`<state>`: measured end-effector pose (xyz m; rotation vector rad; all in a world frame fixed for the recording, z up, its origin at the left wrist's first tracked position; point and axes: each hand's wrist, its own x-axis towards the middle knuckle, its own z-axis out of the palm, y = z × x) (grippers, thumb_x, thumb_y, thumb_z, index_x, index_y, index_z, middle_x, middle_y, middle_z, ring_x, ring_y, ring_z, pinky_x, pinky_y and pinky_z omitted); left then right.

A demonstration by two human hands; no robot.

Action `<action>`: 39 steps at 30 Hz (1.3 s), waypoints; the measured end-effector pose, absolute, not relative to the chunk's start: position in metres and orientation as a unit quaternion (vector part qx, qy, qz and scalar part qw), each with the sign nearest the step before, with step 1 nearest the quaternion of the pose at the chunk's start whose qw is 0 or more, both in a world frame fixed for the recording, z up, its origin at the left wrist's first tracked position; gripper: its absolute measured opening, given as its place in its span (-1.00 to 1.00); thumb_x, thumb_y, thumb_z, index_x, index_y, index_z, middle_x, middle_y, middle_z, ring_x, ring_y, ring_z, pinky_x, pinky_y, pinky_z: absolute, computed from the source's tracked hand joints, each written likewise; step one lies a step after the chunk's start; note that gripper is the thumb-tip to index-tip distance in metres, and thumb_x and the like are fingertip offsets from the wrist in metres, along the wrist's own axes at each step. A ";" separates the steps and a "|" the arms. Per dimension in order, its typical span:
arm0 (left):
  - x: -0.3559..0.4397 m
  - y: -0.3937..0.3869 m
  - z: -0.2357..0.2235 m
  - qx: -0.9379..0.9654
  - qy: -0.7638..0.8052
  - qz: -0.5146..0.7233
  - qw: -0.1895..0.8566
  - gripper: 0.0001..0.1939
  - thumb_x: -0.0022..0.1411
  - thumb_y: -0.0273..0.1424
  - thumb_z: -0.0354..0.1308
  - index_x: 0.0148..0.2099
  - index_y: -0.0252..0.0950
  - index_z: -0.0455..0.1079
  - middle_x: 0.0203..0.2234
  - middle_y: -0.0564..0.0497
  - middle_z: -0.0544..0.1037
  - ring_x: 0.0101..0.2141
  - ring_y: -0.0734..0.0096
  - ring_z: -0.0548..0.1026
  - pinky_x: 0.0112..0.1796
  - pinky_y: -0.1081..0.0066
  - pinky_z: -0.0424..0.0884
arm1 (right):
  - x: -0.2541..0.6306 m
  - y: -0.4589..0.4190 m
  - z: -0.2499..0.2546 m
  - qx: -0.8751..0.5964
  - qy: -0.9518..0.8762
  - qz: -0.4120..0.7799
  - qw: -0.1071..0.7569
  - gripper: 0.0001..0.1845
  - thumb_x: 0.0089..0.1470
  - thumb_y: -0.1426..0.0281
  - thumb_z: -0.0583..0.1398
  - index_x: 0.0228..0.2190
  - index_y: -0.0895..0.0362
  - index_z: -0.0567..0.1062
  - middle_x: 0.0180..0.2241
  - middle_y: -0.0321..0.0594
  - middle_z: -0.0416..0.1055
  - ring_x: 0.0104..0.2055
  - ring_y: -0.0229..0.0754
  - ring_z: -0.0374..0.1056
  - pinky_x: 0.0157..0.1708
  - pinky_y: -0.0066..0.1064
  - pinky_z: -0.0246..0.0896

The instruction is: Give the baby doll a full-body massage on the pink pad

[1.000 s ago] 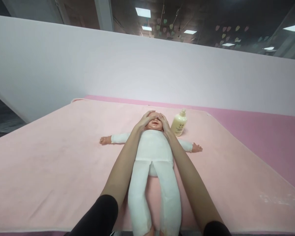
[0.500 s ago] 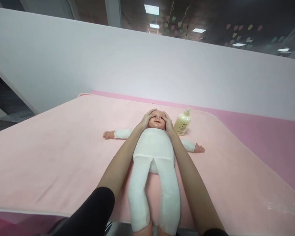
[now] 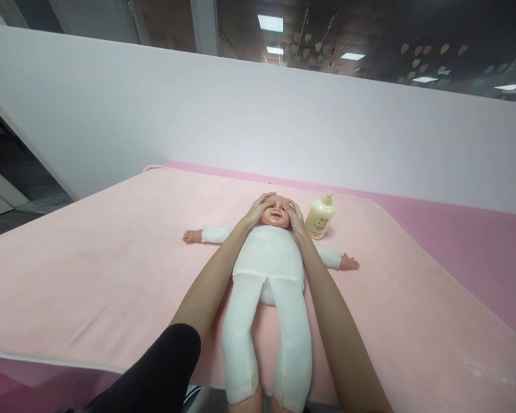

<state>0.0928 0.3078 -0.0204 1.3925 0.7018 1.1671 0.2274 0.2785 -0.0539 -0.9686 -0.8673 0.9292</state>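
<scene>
A baby doll [image 3: 269, 269] in a white suit lies on its back on a pale pink blanket [image 3: 90, 269], arms spread, legs toward me. My left hand [image 3: 260, 207] rests on the left side of the doll's head with fingers laid over the brow. On the head's right side my right hand [image 3: 293, 215] lies with its fingers curved over the eye area. Both hands press flat on the doll's face, which shows between them. A cream pump bottle [image 3: 320, 216] stands just right of the head.
The blanket covers a darker pink surface [image 3: 456, 241] that shows at the right and back. A white partition wall [image 3: 241, 126] rises behind it. The blanket's front edge runs near my black sleeves [image 3: 155, 373].
My fingers have slid over the doll's brow, apart to the sides of the head and back inward. The view has shifted slightly.
</scene>
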 end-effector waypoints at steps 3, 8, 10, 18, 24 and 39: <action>0.093 0.306 -0.021 0.591 0.287 0.503 0.562 -0.52 -0.02 -0.33 0.06 -0.01 -0.34 0.35 -0.05 -0.07 0.44 0.00 0.21 0.35 0.05 0.28 0.25 | 0.228 0.277 -0.050 -0.431 -0.379 0.439 0.691 -0.45 -0.22 0.22 0.28 -0.11 0.02 0.39 0.00 -0.25 0.35 0.04 -0.14 0.30 0.03 -0.28 0.25; 0.093 0.305 -0.021 0.568 0.277 0.521 0.573 -0.56 -0.03 -0.35 -0.04 -0.07 -0.33 0.38 -0.07 -0.06 0.46 0.02 0.20 0.35 0.05 0.28 0.24 | 0.229 0.273 -0.046 -0.426 -0.366 0.463 0.686 -0.49 -0.19 0.23 0.24 -0.12 0.01 0.39 0.01 -0.28 0.35 0.04 -0.13 0.29 0.05 -0.26 0.25; 0.093 0.305 -0.020 0.563 0.282 0.523 0.575 -0.58 -0.01 -0.34 -0.05 -0.09 -0.31 0.38 -0.08 -0.05 0.47 0.02 0.22 0.34 0.04 0.29 0.25 | 0.230 0.273 -0.048 -0.425 -0.381 0.459 0.681 -0.49 -0.17 0.22 0.22 -0.11 0.00 0.38 0.01 -0.28 0.35 0.05 -0.13 0.28 0.05 -0.24 0.24; 0.090 0.304 -0.020 0.588 0.283 0.502 0.568 -0.53 -0.06 -0.28 0.20 -0.05 -0.31 0.33 -0.12 -0.06 0.45 -0.04 0.23 0.37 0.01 0.29 0.27 | 0.232 0.285 -0.055 -0.499 -0.438 0.354 0.659 -0.43 -0.23 0.10 0.28 -0.14 0.02 0.37 -0.05 -0.22 0.33 0.03 -0.14 0.26 0.09 -0.22 0.14; 0.089 0.305 -0.018 0.560 0.290 0.491 0.601 -0.53 -0.07 -0.34 0.12 -0.04 -0.30 0.33 -0.15 -0.04 0.46 -0.07 0.24 0.39 -0.01 0.29 0.29 | 0.230 0.282 -0.049 -0.474 -0.432 0.374 0.670 -0.51 -0.20 0.13 0.24 -0.19 0.04 0.34 -0.13 -0.23 0.34 -0.05 -0.15 0.29 0.03 -0.23 0.18; 0.091 0.308 -0.025 0.583 0.283 0.504 0.571 -0.44 -0.11 -0.33 0.24 0.00 -0.32 0.32 -0.06 -0.08 0.42 -0.02 0.20 0.38 0.01 0.27 0.30 | 0.231 0.279 -0.052 -0.469 -0.443 0.387 0.658 -0.43 -0.23 0.13 0.29 -0.13 -0.01 0.34 -0.07 -0.28 0.32 -0.04 -0.18 0.28 0.04 -0.28 0.19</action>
